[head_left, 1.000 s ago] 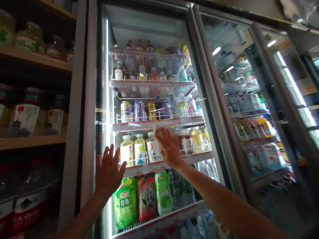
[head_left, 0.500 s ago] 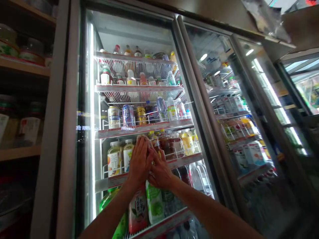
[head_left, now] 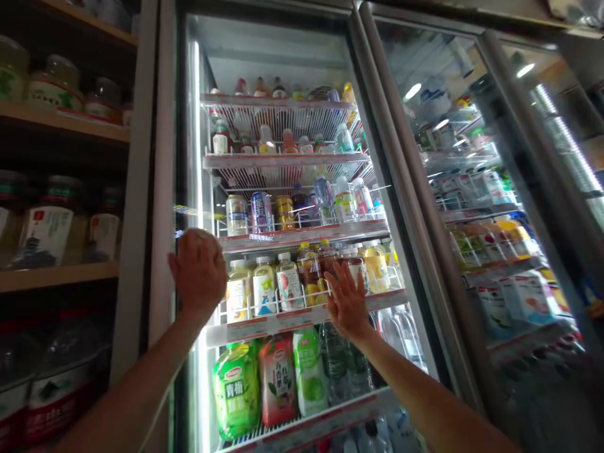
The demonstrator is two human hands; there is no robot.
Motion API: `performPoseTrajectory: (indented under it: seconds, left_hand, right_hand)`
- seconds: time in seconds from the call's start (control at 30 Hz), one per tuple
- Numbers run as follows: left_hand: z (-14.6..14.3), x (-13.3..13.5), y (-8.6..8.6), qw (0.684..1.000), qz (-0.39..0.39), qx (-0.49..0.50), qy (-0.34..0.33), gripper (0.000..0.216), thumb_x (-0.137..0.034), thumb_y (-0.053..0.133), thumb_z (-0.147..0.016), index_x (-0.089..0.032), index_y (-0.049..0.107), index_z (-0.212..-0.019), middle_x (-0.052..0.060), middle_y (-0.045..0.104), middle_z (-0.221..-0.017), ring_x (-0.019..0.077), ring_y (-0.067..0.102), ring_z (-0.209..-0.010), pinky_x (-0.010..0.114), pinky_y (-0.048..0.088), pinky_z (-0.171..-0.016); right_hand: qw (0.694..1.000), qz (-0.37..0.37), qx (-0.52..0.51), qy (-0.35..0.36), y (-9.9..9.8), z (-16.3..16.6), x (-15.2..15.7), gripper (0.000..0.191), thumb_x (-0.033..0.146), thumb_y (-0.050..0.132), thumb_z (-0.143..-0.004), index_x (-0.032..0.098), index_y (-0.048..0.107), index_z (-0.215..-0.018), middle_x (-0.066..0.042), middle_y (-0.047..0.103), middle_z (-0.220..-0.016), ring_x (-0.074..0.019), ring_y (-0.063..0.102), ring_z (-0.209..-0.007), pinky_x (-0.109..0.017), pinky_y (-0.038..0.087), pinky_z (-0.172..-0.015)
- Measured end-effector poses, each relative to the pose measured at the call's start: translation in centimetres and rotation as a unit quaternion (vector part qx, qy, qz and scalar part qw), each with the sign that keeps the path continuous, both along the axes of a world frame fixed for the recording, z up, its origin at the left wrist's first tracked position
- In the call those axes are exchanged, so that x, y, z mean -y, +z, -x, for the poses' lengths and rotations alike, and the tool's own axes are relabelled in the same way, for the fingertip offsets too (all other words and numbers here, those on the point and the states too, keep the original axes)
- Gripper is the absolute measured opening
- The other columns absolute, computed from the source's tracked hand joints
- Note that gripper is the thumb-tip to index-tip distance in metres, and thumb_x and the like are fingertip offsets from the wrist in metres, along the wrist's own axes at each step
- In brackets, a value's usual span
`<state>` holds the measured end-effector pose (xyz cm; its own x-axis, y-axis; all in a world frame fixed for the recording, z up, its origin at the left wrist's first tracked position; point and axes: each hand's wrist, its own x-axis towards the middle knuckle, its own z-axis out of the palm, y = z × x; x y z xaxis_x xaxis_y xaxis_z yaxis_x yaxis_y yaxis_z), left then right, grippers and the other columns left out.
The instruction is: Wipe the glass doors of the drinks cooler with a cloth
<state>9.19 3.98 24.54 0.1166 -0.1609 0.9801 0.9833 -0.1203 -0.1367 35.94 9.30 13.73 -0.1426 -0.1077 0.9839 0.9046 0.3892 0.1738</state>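
My left hand (head_left: 198, 272) presses on the glass door (head_left: 283, 56) of a lit drinks fridge, near the door's left frame (head_left: 166, 189). Its fingers are curled over a small pale thing I cannot make out. My right hand (head_left: 346, 301) lies flat on the same glass with fingers spread, holding nothing. Behind the glass between the hands stands a row of small juice bottles (head_left: 264, 286). Cans (head_left: 262, 211) fill the shelf above, and big green and red bottles (head_left: 236, 390) the shelf below.
A second glass-door fridge (head_left: 472, 189) with cartons and bottles stands to the right. On the left, wooden shelves (head_left: 56, 275) carry large jars (head_left: 44, 229). Large water jugs (head_left: 51, 371) sit low at the left.
The hands were together at mid-door half a second ago. Now my left hand has slid left with the pale thing, which my right hand held a second ago. The right hand has spread flat.
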Motion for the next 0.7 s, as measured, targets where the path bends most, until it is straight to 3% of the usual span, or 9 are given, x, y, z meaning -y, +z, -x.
performPoseTrajectory:
  seconds: [0.1,0.2,0.23,0.33,0.4,0.47,0.53,0.6,0.7]
  left_hand:
    - [-2.6,-0.4,-2.6,0.980,0.052,-0.192,-0.005,0.037,-0.019,0.034,-0.090,-0.023,0.051,-0.123,0.004,0.043,-0.141,0.0173,0.031,-0.135,0.037,0.030,-0.107]
    - [-2.8,-0.8,-2.5,0.911,0.108,-0.398,-0.008,0.040,-0.018,0.033,-0.090,-0.028,0.049,-0.126,-0.001,0.047,-0.138,0.0136,0.033,-0.134,0.033,0.029,-0.109]
    - [-2.0,-0.8,-1.7,0.921,0.104,-0.375,-0.006,0.041,-0.018,0.033,-0.090,-0.027,0.048,-0.127,0.000,0.046,-0.139,0.0150,0.032,-0.134,0.035,0.028,-0.109]
    - [0.7,-0.6,0.1,0.991,0.035,-0.130,0.002,0.043,-0.020,0.031,-0.091,-0.015,0.041,-0.133,0.011,0.036,-0.145,0.0231,0.025,-0.137,0.045,0.027,-0.109]
    - [0.8,-0.7,-1.2,0.999,-0.003,-0.054,0.005,0.048,-0.019,0.031,-0.090,-0.007,0.032,-0.137,0.018,0.027,-0.148,0.0273,0.016,-0.140,0.050,0.025,-0.109]
    - [-0.4,-0.9,-3.9,0.989,0.009,-0.150,0.008,0.050,-0.013,0.030,-0.088,-0.012,0.030,-0.139,0.014,0.030,-0.147,0.0221,0.015,-0.140,0.043,0.026,-0.110]
    - [-1.6,-1.1,-6.0,0.925,0.056,-0.377,0.008,0.052,-0.012,0.033,-0.087,-0.019,0.031,-0.139,0.007,0.034,-0.146,0.0163,0.018,-0.139,0.036,0.025,-0.111]
    - [-1.8,-1.1,-5.9,0.885,0.082,-0.459,0.010,0.050,-0.016,0.037,-0.088,-0.024,0.034,-0.137,0.003,0.038,-0.144,0.0132,0.021,-0.138,0.033,0.024,-0.112]
    - [-1.1,-1.0,-3.4,0.964,0.037,-0.264,0.018,0.047,-0.016,0.037,-0.088,-0.018,0.037,-0.135,0.009,0.038,-0.143,0.0175,0.016,-0.140,0.040,0.025,-0.112]
  right_hand:
    - [1.000,-0.002,0.004,0.000,0.0,-0.3,0.0,0.050,0.023,0.040,-0.087,0.020,0.037,-0.137,-0.012,0.037,-0.145,-0.0238,0.019,-0.140,-0.049,0.014,-0.112]
    - [1.000,0.000,0.013,-0.002,0.0,-0.5,0.0,0.050,0.020,0.039,-0.087,0.022,0.036,-0.137,-0.011,0.037,-0.145,-0.0233,0.020,-0.140,-0.049,0.016,-0.111]
    - [1.000,0.002,0.013,-0.003,0.0,-0.5,0.0,0.049,0.020,0.039,-0.087,0.022,0.036,-0.136,-0.011,0.037,-0.145,-0.0235,0.020,-0.140,-0.049,0.017,-0.111]
    - [1.000,0.007,0.012,-0.009,-0.2,-0.3,0.0,0.050,0.020,0.039,-0.087,0.021,0.035,-0.137,-0.012,0.035,-0.146,-0.0245,0.019,-0.140,-0.050,0.018,-0.111]
    - [1.000,0.010,0.012,-0.013,-0.3,-0.2,0.0,0.051,0.020,0.039,-0.087,0.021,0.033,-0.138,-0.012,0.034,-0.147,-0.0247,0.017,-0.141,-0.051,0.017,-0.111]
    - [1.000,0.010,0.018,-0.015,-0.3,-0.4,0.1,0.052,0.020,0.039,-0.088,0.021,0.032,-0.139,-0.012,0.033,-0.147,-0.0249,0.016,-0.141,-0.052,0.018,-0.110]
    - [0.999,0.012,0.042,-0.016,-0.1,-1.1,0.1,0.052,0.021,0.039,-0.088,0.022,0.032,-0.139,-0.012,0.033,-0.147,-0.0251,0.017,-0.141,-0.052,0.018,-0.110]
    - [0.998,0.016,0.053,-0.020,-0.2,-2.1,0.0,0.053,0.021,0.039,-0.088,0.023,0.031,-0.140,-0.012,0.034,-0.147,-0.0247,0.019,-0.140,-0.052,0.018,-0.110]
    - [0.999,0.022,-0.017,-0.033,-0.8,-3.8,-0.4,0.054,0.022,0.038,-0.089,0.024,0.028,-0.142,-0.012,0.032,-0.148,-0.0249,0.021,-0.140,-0.052,0.021,-0.109]
